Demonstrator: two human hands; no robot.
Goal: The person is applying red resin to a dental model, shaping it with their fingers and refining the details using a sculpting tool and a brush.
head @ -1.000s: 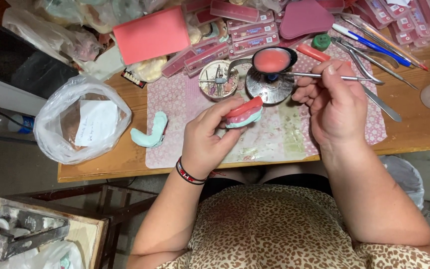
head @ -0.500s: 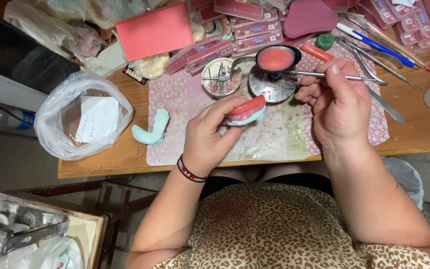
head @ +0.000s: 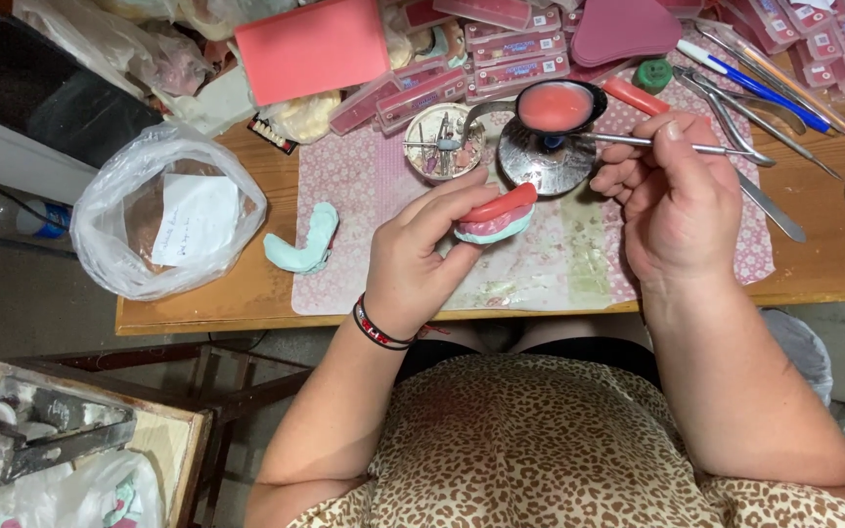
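Note:
My left hand (head: 421, 252) grips a pale green dental cast with a red wax rim (head: 497, 215) above the patterned mat (head: 364, 196). My right hand (head: 675, 200) holds a thin metal tool (head: 638, 143) like a pen, its tip reaching left to a small metal ladle of pink melted wax (head: 555, 106). The ladle sits over a round shiny metal burner (head: 535, 166). A round tin of small burs (head: 442, 142) stands just behind my left fingers.
A second pale green cast (head: 303, 244) lies on the wooden table (head: 833, 264), left of the mat. A plastic bag with a paper (head: 173, 215) sits at left. Pink tooth boxes (head: 501, 49), a pink wax sheet (head: 313, 47) and metal instruments (head: 745, 117) crowd the back.
The view has shifted slightly. Both hands keep their hold; the tool tip stays at the wax ladle.

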